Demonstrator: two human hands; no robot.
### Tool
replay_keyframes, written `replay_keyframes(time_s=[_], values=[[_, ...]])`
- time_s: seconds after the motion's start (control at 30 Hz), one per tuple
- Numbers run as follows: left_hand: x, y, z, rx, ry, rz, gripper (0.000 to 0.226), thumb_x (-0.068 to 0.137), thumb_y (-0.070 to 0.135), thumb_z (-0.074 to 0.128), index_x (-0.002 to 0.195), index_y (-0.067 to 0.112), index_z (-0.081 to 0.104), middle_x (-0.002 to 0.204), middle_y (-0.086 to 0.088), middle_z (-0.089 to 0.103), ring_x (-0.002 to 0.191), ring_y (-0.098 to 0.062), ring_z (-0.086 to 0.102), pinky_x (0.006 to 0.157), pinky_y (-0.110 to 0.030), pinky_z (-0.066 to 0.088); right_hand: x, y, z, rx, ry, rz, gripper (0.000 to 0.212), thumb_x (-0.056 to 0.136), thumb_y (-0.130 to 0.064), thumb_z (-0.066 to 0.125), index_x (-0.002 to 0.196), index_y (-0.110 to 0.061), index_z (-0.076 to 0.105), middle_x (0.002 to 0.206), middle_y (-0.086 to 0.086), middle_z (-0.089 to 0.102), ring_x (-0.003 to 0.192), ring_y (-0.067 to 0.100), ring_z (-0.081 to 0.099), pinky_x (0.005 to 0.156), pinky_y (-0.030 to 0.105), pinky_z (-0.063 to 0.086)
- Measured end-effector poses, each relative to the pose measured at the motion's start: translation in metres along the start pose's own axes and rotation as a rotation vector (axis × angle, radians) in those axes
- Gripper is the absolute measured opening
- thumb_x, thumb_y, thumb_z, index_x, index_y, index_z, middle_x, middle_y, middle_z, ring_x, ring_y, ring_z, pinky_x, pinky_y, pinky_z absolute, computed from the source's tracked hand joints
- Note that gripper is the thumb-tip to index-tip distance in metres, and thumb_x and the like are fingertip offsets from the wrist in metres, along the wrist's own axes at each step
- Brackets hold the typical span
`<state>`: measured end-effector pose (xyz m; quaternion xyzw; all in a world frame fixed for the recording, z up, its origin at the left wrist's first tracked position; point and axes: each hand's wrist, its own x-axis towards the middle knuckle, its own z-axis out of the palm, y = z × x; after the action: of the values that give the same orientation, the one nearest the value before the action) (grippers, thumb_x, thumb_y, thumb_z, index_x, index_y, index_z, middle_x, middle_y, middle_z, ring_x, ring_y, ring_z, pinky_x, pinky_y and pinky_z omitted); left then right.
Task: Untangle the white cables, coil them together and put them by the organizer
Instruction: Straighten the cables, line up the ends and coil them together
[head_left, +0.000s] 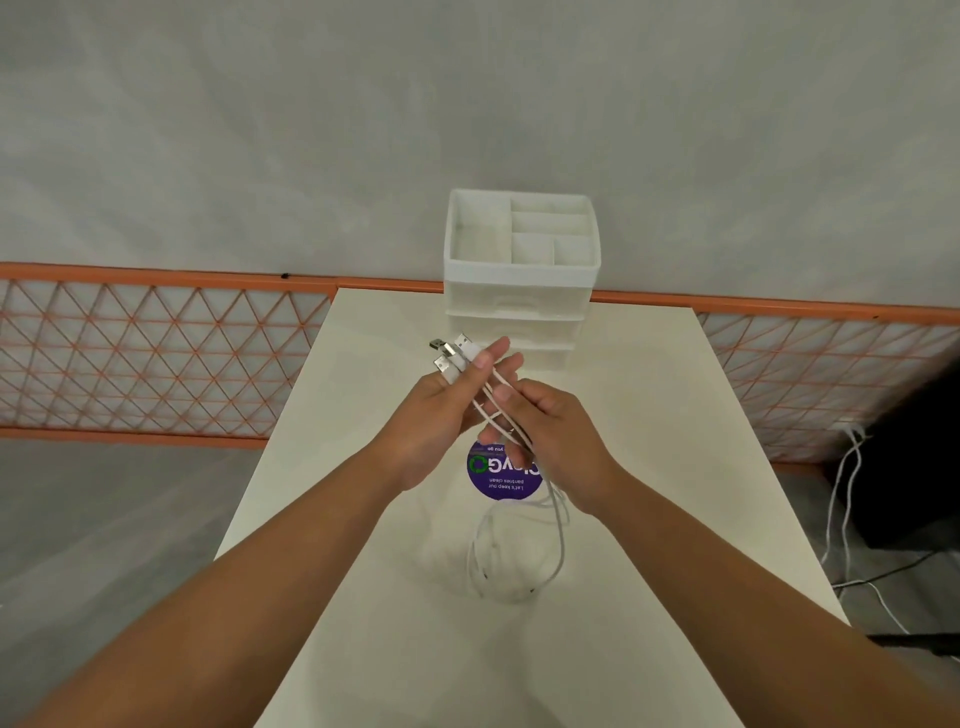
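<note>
Both of my forearms reach in from the bottom edge and meet over the middle of the counter (649, 415). With my left hand (441, 415) I grip the white cables (558, 525) near their plug ends, thumb pressed across them, so that a bunch of USB connectors (449, 353) sticks out up and to the left past my fingers. With my right hand (550, 423) I hold the same strands just beside the left, fingers curled round them where they run diagonally between the two hands. From under my right hand the cables drop down in loose loops that hang above or rest on the counter near me; I cannot tell whether they touch it. Behind the hands, partly hidden by them, a round purple sticker (501, 475) lies flat on the counter. At the far edge stands the white organizer (519, 291), a stack of drawers with an open divided tray on top, well apart from the cable loops. Past the counter runs an orange lattice fence (156, 353), and other white cords (844, 499) hang down at the right beside a dark object.
</note>
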<state>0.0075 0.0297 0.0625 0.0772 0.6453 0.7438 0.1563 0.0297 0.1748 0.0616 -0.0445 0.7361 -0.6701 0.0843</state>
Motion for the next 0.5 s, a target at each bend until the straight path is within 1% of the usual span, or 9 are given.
replay_keyframes(time_s=[0.03,0.1,0.17,0.23,0.3,0.37,0.43,0.5], values=[[-0.0006,-0.0001,0.0004,-0.037,0.005,-0.005,0.035,0.101,0.038,0.041,0.133,0.033,0.054,0.128,0.009,0.066,0.116,-0.007,0.063,0.100,-0.028,0.049,-0.0010,0.0015,0.0004,-0.022,-0.003,-0.009,0.022,0.098,-0.031,0.048,0.097,-0.020,0.068,0.076,0.007,0.074,0.043,0.009,0.053,0.051,0.020,0.048],[-0.0010,-0.0003,0.0007,-0.093,0.007,-0.008,0.038,0.102,0.037,0.040,0.139,0.032,0.048,0.130,0.006,0.066,0.118,-0.009,0.062,0.095,-0.024,0.052,-0.0022,0.0034,0.0004,-0.067,-0.011,-0.029,0.022,0.099,-0.030,0.046,0.101,-0.021,0.066,0.080,0.007,0.075,0.045,0.009,0.056,0.053,0.020,0.048],[-0.0014,-0.0010,0.0009,-0.129,0.009,-0.004,0.040,0.102,0.034,0.040,0.141,0.030,0.046,0.128,0.003,0.067,0.117,-0.010,0.063,0.097,-0.024,0.051,-0.0032,0.0030,-0.0014,-0.122,-0.028,-0.039,0.021,0.100,-0.029,0.044,0.100,-0.022,0.064,0.079,0.004,0.076,0.045,0.008,0.057,0.054,0.019,0.048],[-0.0021,-0.0015,0.0019,-0.125,0.018,0.007,0.040,0.102,0.034,0.040,0.141,0.029,0.046,0.126,0.003,0.068,0.117,-0.011,0.064,0.100,-0.025,0.049,-0.0043,0.0010,-0.0040,-0.210,-0.055,-0.049,0.023,0.101,-0.029,0.041,0.106,-0.020,0.061,0.077,0.003,0.075,0.046,0.010,0.060,0.056,0.021,0.051],[-0.0025,-0.0021,0.0028,-0.089,0.028,0.013,0.038,0.102,0.034,0.041,0.138,0.029,0.049,0.124,0.003,0.069,0.117,-0.012,0.064,0.104,-0.029,0.047,-0.0058,-0.0005,-0.0061,-0.306,-0.080,-0.034,0.024,0.103,-0.030,0.036,0.110,-0.016,0.054,0.073,0.003,0.073,0.046,0.015,0.063,0.054,0.024,0.053],[-0.0030,-0.0025,0.0024,-0.021,0.017,0.022,0.035,0.101,0.035,0.042,0.134,0.029,0.053,0.123,0.002,0.070,0.117,-0.013,0.064,0.105,-0.032,0.045,-0.0086,-0.0017,-0.0068,-0.382,-0.107,-0.013,0.023,0.103,-0.033,0.030,0.108,-0.018,0.047,0.071,0.004,0.071,0.044,0.019,0.063,0.049,0.026,0.053],[-0.0034,-0.0014,0.0021,0.039,-0.009,0.012,0.035,0.101,0.036,0.044,0.131,0.026,0.058,0.121,0.000,0.071,0.118,-0.014,0.063,0.105,-0.032,0.044,-0.0103,-0.0024,-0.0072,-0.416,-0.124,-0.019,0.024,0.103,-0.036,0.027,0.110,-0.021,0.045,0.067,0.004,0.069,0.040,0.017,0.059,0.046,0.023,0.050],[-0.0030,0.0002,0.0017,0.070,-0.028,0.002,0.035,0.101,0.035,0.044,0.126,0.022,0.064,0.120,-0.002,0.071,0.116,-0.016,0.064,0.104,-0.032,0.045,-0.0090,-0.0020,-0.0076,-0.465,-0.095,-0.045,0.029,0.103,-0.038,0.027,0.113,-0.019,0.046,0.061,0.000,0.067,0.036,0.012,0.054,0.044,0.019,0.048]])
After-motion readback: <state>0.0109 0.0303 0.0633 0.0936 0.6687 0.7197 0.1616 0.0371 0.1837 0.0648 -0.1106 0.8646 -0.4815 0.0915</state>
